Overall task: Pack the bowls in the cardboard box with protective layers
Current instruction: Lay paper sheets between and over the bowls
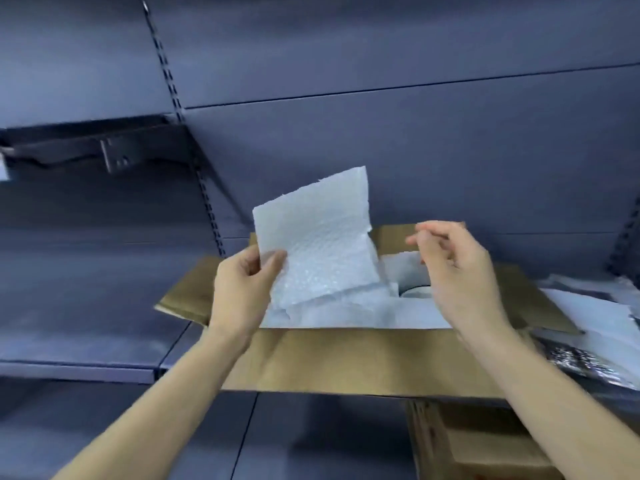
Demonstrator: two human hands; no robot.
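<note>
Left hand [242, 289] pinches the lower left corner of a sheet of bubble wrap [318, 237] between thumb and fingers, holding it upright and slightly folded above the left half of the cardboard box [346, 358]. Right hand [453, 271] hovers over the right half of the box with its fingers loosely curled and nothing in them; it is blurred, so finer detail of the fingers is lost. The box sits on the shelf [69, 341] with its flaps spread open, its near flap hanging over the shelf's front edge. Inside, more white padding [346, 315] lines the box, and the pale rim of a bowl [415, 292] shows in the middle, partly hidden by the right hand. Toward the right end of the shelf, just beside the box, lies a loose pile of wrapping sheets [588, 306]. Below the shelf's front edge, at the lower right, stands a second box [467, 441].
</note>
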